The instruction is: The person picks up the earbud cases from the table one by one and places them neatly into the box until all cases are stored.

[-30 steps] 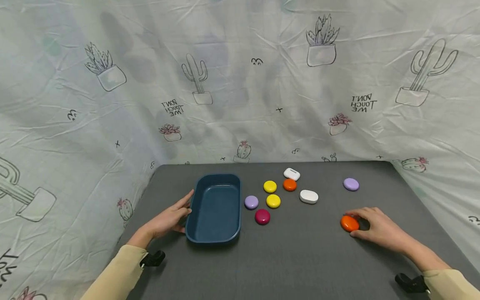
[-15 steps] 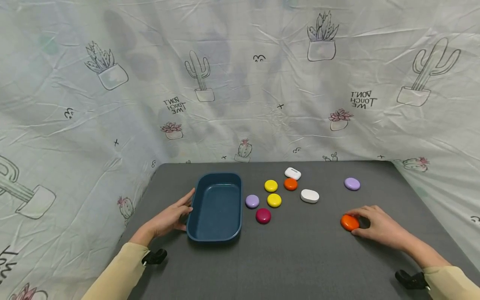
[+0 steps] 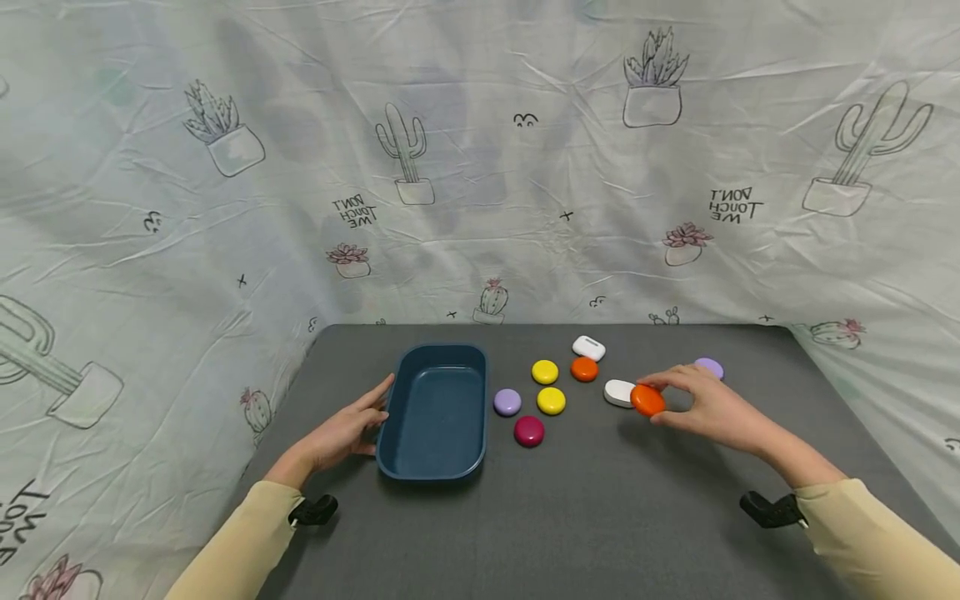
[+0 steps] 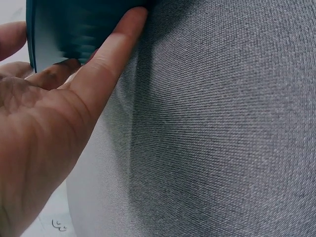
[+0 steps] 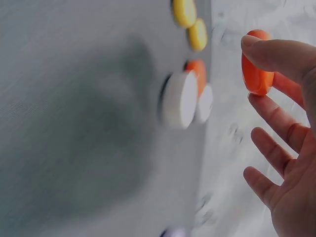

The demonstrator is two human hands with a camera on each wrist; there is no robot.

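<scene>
So far the blue tray has nothing in it: the right hand pinches one orange disc above the bench, the left hand rests flat-fingered on the tray's side, and the other discs wait.

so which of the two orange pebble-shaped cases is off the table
The orange case pinched in the right hand, lifted above the grey mat. The other orange case lies flat beside the yellow ones.

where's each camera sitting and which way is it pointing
Head: on the person's head, facing forward and down at the table; both hands and sleeves show.
Left wrist: beside the left hand, facing the blue tray.
Right wrist: beside the right hand, facing the orange disc.
Shared: head and right wrist both show the orange disc and white cases.
</scene>
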